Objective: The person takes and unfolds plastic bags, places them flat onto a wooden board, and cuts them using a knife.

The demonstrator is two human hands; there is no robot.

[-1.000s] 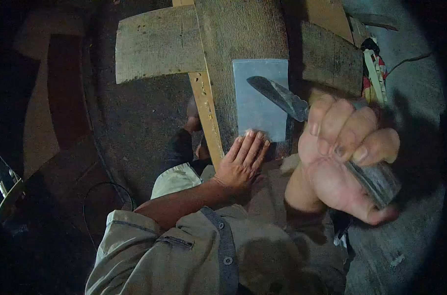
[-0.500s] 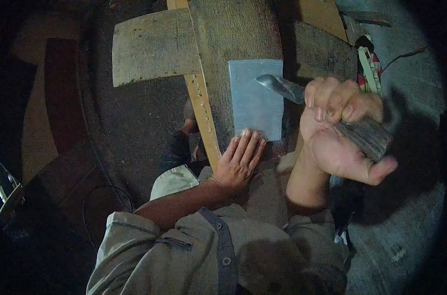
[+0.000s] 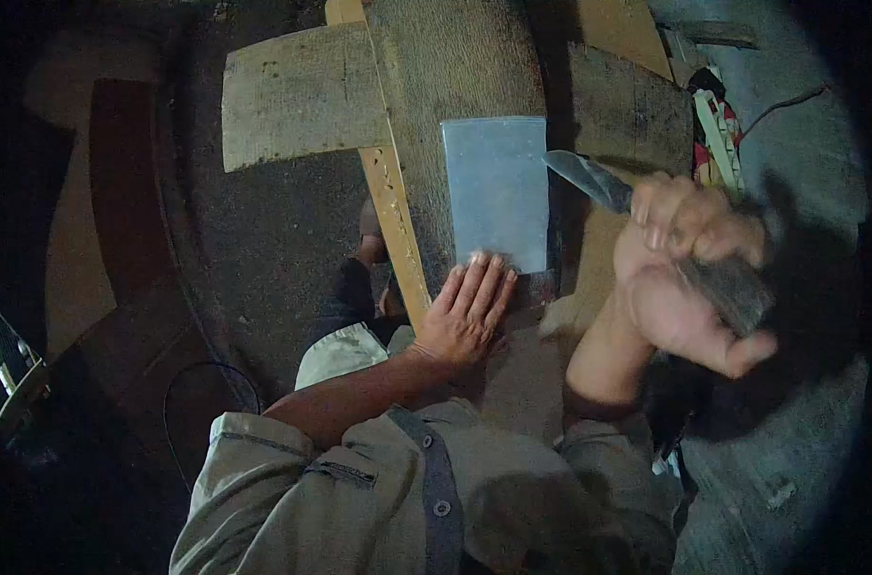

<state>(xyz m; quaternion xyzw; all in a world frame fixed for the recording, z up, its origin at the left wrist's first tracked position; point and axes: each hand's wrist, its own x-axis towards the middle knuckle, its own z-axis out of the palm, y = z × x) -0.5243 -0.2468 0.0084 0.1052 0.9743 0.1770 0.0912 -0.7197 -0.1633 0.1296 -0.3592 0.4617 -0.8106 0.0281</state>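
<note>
A pale blue-grey rectangular sheet (image 3: 496, 192) lies flat on a worn, ridged wooden board (image 3: 455, 72). My left hand (image 3: 465, 307) rests at the sheet's bottom edge, fingers stretched out with the tips pressing on it. Off to the right, my right hand (image 3: 690, 259) is wrapped around the thick handle of a knife (image 3: 592, 180). Its short blade points up and left, the tip close to the sheet's right edge in view. Whether the blade touches anything cannot be told. My right hand is slightly blurred.
A yellowish wooden strip (image 3: 398, 211) runs along the board's left side. Shorter wooden pieces lie to the left (image 3: 307, 96) and right (image 3: 632, 105). A pale green-white object (image 3: 719, 139) is on the concrete floor (image 3: 791, 172) at right. A thin cable (image 3: 171, 422) curves at lower left.
My right hand has moved right and slightly down with the knife, taking the blade from over the sheet to beside its right edge. My left hand stays in place.
</note>
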